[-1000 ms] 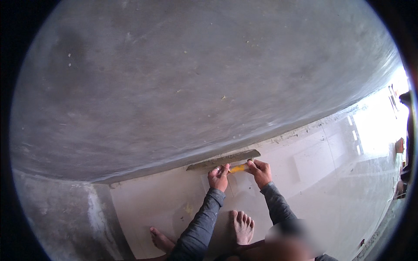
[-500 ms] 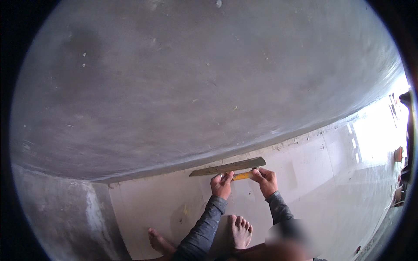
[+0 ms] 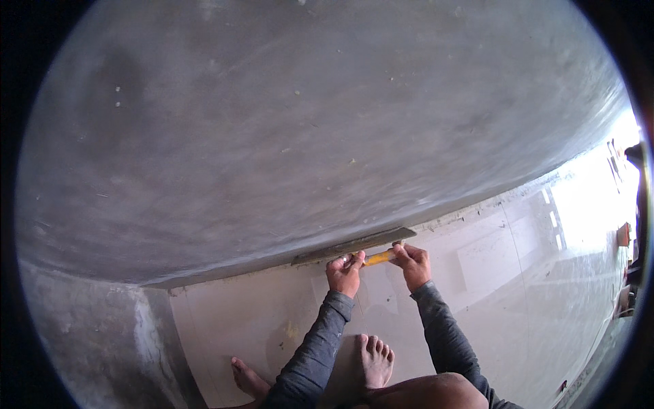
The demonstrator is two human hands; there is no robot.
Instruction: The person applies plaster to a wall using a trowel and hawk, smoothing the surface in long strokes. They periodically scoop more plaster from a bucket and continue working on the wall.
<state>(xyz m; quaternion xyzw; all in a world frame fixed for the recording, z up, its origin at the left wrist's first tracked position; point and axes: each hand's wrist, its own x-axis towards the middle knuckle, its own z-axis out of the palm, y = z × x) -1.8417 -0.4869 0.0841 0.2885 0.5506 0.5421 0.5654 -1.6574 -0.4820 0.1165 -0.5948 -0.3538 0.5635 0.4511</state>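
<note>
A long, narrow plastering trowel (image 3: 355, 246) is held level at the foot of a grey wall (image 3: 286, 123). Its blade lies along the wall's lower edge, and whether it presses on the surface I cannot tell. My left hand (image 3: 345, 273) is closed round the left end of the yellow handle (image 3: 379, 258). At the handle's right end, my right hand (image 3: 411, 264) grips with thumb and fingers. The middle of the handle shows between the two hands.
Pale, smooth floor (image 3: 436, 327) runs along the wall, with my bare feet (image 3: 377, 361) on it. A second grey wall (image 3: 88, 334) meets the first at a corner on the left. Bright light and a small reddish object (image 3: 623, 235) are at the far right.
Both hands have pushed the trowel forward, from over the floor up to the wall's base. The right forearm has stretched out further, and the grip is the same.
</note>
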